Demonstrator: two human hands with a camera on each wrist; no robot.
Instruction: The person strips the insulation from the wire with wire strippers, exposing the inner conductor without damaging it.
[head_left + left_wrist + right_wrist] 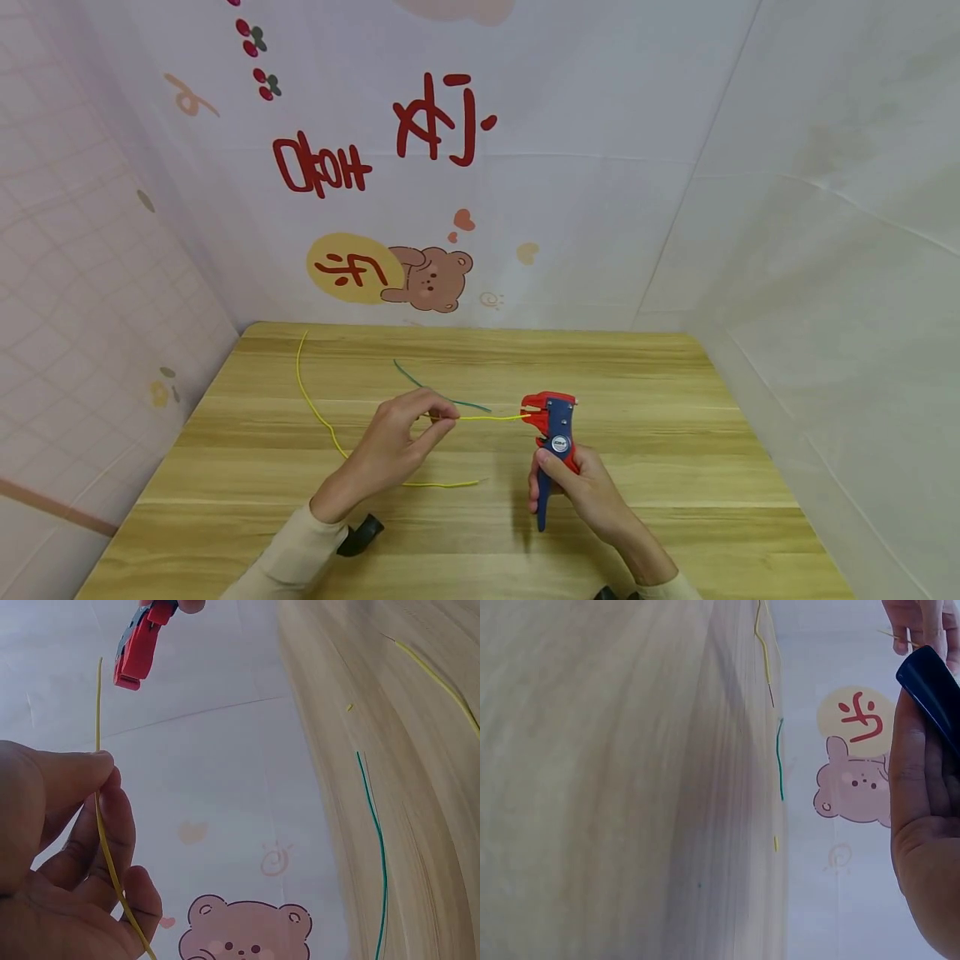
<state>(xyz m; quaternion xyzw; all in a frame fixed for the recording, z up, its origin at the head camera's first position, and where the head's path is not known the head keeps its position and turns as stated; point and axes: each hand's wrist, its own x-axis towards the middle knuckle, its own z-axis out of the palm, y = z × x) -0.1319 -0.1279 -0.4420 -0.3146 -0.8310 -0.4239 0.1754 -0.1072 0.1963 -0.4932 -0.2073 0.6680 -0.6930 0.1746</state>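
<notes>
My left hand (397, 437) pinches a thin yellow wire (487, 417) between thumb and forefinger, and its tip points to the right. In the left wrist view, the wire (109, 859) runs down past the other fingers. My right hand (588, 487) grips a red and blue wire stripper (558, 412) by its handles, head upward. From the head view, the wire's tip overlaps the stripper's red jaws. In the left wrist view, the tip shows beside the red nose (136, 660). Only the dark blue handle (932, 690) appears in the right wrist view.
Behind my left hand lies a green wire (442, 396) on the wooden table (637, 375). A longer yellow wire (311, 400) curves across the left side, its bared end near the middle. A tiny yellow scrap (349, 707) lies near the green wire. Printed cloth walls enclose the table.
</notes>
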